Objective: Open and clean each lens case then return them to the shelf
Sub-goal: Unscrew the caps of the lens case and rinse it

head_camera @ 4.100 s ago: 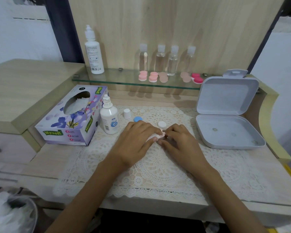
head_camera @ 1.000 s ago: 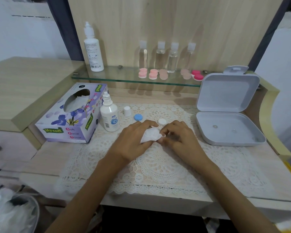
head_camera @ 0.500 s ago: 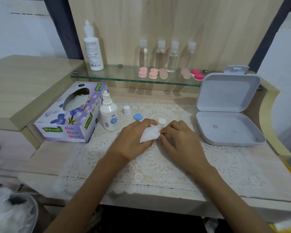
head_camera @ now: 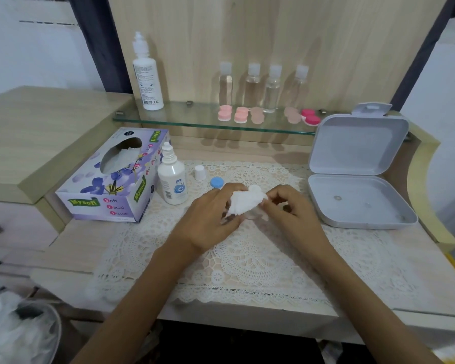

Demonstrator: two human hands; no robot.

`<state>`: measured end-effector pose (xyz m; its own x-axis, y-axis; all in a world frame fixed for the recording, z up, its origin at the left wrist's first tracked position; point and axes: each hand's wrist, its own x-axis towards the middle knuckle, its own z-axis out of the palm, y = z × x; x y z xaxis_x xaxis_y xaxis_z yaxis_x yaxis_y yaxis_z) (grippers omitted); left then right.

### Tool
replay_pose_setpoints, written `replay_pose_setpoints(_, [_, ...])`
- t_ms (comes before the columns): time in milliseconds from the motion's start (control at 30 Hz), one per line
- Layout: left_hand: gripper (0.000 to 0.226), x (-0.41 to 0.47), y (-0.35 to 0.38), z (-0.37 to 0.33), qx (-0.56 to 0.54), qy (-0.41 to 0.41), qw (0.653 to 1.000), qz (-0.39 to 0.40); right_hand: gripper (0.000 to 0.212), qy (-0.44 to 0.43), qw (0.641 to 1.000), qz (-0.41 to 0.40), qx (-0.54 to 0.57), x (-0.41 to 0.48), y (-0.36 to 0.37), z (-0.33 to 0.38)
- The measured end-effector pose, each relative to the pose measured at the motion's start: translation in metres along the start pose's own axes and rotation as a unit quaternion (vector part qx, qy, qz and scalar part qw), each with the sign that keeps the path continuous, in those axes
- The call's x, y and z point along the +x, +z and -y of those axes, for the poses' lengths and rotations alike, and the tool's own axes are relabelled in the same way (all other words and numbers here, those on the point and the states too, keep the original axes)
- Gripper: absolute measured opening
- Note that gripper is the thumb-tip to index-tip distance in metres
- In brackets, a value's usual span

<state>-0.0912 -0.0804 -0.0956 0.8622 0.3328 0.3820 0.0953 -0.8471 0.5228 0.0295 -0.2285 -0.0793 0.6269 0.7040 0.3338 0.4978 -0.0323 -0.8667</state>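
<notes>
Wiping one opened lens case — task partway, by the look of it.
Left hand (head_camera: 208, 219) grips a tissue (head_camera: 244, 202) on the lens case (head_camera: 253, 214), which the right hand (head_camera: 292, 208) pinches, below the shelf (head_camera: 195, 120) — blue cap (head_camera: 217, 182) off, other cases (head_camera: 241, 115) on that shelf.

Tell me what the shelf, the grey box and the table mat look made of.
The shelf looks like clear glass, glossy: greenish edge, wood showing through. The grey box seems moulded plastic, matte, with rounded corners and a thin lid. The mat looks like cream lace, fibre unclear: openwork pattern, scalloped edge.
</notes>
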Motion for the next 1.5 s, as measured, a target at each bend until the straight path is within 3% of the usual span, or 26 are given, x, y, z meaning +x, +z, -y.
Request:
replay_pose_setpoints(167, [0.056,-0.001,-0.001,-0.004,0.004,0.005,1.000,-0.008,0.016,0.058,0.991,-0.112,0.051,-0.001,-0.005,0.001])
replay_pose_setpoints(300, [0.056,-0.002,-0.003,-0.005,0.005,0.025,1.000,-0.010,0.012,0.045,0.988,-0.144,0.039,-0.002,-0.004,0.001])
replay_pose_setpoints(567, [0.056,-0.003,-0.005,-0.009,-0.025,0.069,0.996,-0.046,0.015,0.011,1.000,-0.002,-0.017,0.001,0.000,-0.003])
replay_pose_setpoints(833, [0.056,-0.004,-0.007,-0.009,-0.033,0.102,0.990,-0.087,0.019,0.067,0.978,0.146,0.136,0.000,-0.007,0.003])
replay_pose_setpoints(1100, [0.055,-0.005,-0.005,-0.010,-0.047,0.112,0.988,-0.097,0.013,0.096,0.952,0.175,0.234,0.001,-0.009,0.000])
replay_pose_setpoints(1233, [0.053,-0.005,-0.006,-0.011,-0.060,0.111,0.986,-0.108,0.020,0.104,0.957,0.142,0.229,0.001,-0.009,0.000])
replay_pose_setpoints(1333, [0.051,-0.005,-0.008,-0.012,-0.083,0.097,0.984,-0.120,0.043,0.075,0.979,0.105,0.156,0.000,-0.009,0.002])
replay_pose_setpoints(1500, [0.051,-0.004,-0.008,-0.013,-0.085,0.098,0.983,-0.132,0.036,0.065,0.988,0.064,0.121,0.000,-0.006,0.005])
